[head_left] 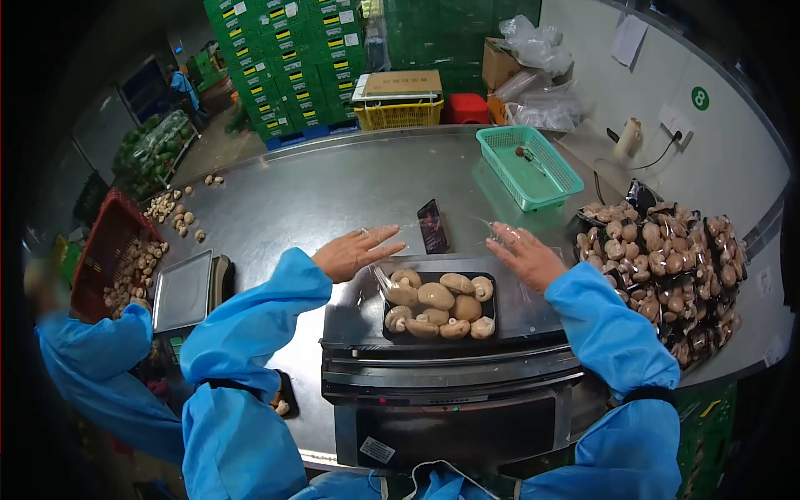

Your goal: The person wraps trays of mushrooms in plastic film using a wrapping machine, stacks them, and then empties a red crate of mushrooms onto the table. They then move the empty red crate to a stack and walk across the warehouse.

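A black tray of brown mushrooms (435,296) rests on the wrapping machine (450,367) in front of me, with clear film (379,279) around it. Beyond its left corner is my left hand (358,252), its fingers stretched out and apart, with a glint of film near the tips. My right hand (525,257) is beyond the right corner, fingers extended, film also showing by the fingertips. The film is too transparent to trace fully. A phone (432,227) stands tilted between the hands.
Wrapped mushroom packs (667,267) are piled at right. A green basket (531,167) sits at the back. On the left are a scale (183,292), a red crate (96,242) with mushrooms, loose mushrooms (179,218) and a co-worker's blue sleeve (100,350). Green crates (292,67) stand behind.
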A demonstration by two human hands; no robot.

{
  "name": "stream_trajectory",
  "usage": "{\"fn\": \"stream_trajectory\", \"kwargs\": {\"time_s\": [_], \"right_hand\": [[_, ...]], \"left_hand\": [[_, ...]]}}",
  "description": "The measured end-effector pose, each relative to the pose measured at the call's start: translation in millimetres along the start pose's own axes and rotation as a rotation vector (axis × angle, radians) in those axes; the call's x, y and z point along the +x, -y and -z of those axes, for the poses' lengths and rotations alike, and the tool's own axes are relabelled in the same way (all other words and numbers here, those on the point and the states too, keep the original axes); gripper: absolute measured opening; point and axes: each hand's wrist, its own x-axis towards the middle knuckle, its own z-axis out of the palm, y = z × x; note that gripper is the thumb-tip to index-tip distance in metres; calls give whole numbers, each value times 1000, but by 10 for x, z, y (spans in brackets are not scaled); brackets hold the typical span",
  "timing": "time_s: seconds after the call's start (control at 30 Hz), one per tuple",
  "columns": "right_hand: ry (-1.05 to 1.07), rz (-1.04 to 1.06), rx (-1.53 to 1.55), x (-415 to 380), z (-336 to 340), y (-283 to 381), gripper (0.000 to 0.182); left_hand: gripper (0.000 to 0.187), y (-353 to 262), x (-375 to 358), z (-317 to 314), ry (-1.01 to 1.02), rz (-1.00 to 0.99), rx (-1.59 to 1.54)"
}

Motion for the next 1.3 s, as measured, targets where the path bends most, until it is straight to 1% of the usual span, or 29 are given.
{"fn": "stream_trajectory", "kwargs": {"time_s": [0.07,0.1,0.13,0.2,0.27,0.3,0.33,0.37,0.4,0.47,0.5,0.53,0.6,0.67,0.7,0.73,0.77,0.8,0.87,0.9,0.93,1.0,1.03,1.07,1.13,1.17,1.2,1.27,1.3], "right_hand": [[60,-49,89,-32,-192,90,54],[64,-146,198,-35,-258,174,53],[71,-240,304,-45,-305,268,52],[81,-270,293,-109,-359,419,49],[-62,-287,475,-239,-408,538,36],[-61,-281,471,-292,-346,628,36],[-45,-604,988,-351,-209,747,30],[-19,-931,1506,-382,-45,837,27],[-12,-938,1511,-360,190,890,27],[1,-1186,2037,-363,650,1014,30],[76,-1136,1989,-519,707,1095,30],[118,-1132,1953,-638,771,1298,28],[299,-1284,2075,-1167,586,1632,24],[399,-1522,2145,-1549,390,2024,21],[405,-1552,2121,-1652,373,2180,22],[411,-1580,2096,-1727,363,2289,23],[322,-1541,2124,-1826,352,2334,27],[324,-1544,2126,-1821,417,2316,27],[-99,-1511,2320,-1744,576,2244,29],[-207,-1477,2329,-1795,533,2229,31],[-266,-1501,2241,-1809,548,2240,32],[-119,-1416,1900,-1757,497,2364,35],[-42,-1363,1755,-1687,508,2428,26],[-75,-1373,1651,-1615,435,2525,20],[-158,-1442,1591,-1540,374,2606,16],[-239,-1487,1623,-1510,363,2622,17],[-233,-1497,1624,-1515,393,2600,17],[-375,-1744,1876,-1583,486,2618,19],[-473,-1735,1879,-1688,500,2651,20]], "left_hand": [[61,-51,13,-261,54,162,-173],[57,1,5,-530,-23,185,-417],[53,-88,-18,-652,-102,158,-443],[46,-208,-65,-780,-186,181,-361],[43,-407,-174,-898,-241,196,-475],[41,-550,-246,-878,-273,307,-833],[37,-831,-315,-601,-395,441,-1038],[36,-998,-360,-360,-321,649,-1431],[35,-1137,-427,-195,-219,862,-1822],[33,-1471,-650,-126,-160,877,-1991],[33,-1626,-855,-204,-33,1045,-2119],[33,-1860,-933,-61,-54,1025,-2147],[34,-2233,-1226,-271,-42,1209,-2290],[32,-2678,-1413,-602,-14,1493,-2350],[30,-2863,-1449,-664,-31,1475,-2348],[26,-3015,-1487,-758,-138,1430,-2374],[24,-3114,-1540,-867,-299,1408,-2315],[22,-3193,-1590,-926,-451,1385,-2250],[19,-3196,-1620,-801,-507,1340,-2012],[19,-3216,-1481,-662,-653,1371,-1917],[21,-3225,-1531,-654,-716,1360,-1934],[20,-3266,-1457,-577,-727,1411,-1791],[19,-3290,-1420,-614,-725,1374,-1686],[18,-3304,-1380,-679,-723,1335,-1581],[16,-3275,-1327,-782,-711,1365,-1468],[16,-3248,-1340,-854,-769,1379,-1422],[17,-3242,-1335,-865,-820,1395,-1377],[19,-3274,-1391,-852,-815,1405,-1378],[18,-3314,-1420,-802,-785,1391,-1382]]}}
